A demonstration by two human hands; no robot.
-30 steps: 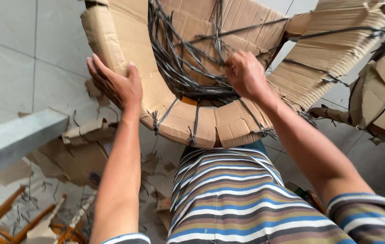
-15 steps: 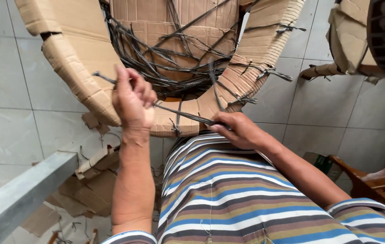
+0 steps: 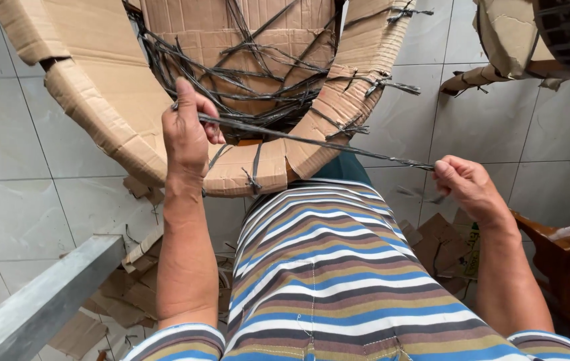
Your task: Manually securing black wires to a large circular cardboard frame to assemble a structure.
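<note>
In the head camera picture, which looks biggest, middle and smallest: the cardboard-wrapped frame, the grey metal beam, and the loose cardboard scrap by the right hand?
1. Cardboard-wrapped frame: by far the biggest, filling the top.
2. Grey metal beam: middle, though it sits near the camera and runs off the edge, so its true size is unsure.
3. Loose cardboard scrap: smallest.

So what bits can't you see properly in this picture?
Head view only:
- Cardboard-wrapped frame: its top is cut off by the upper edge.
- Strip: its ends are hidden inside the left hand and right hand.
- Tangle of dark strips: where each one ends is too tangled to tell.
</note>
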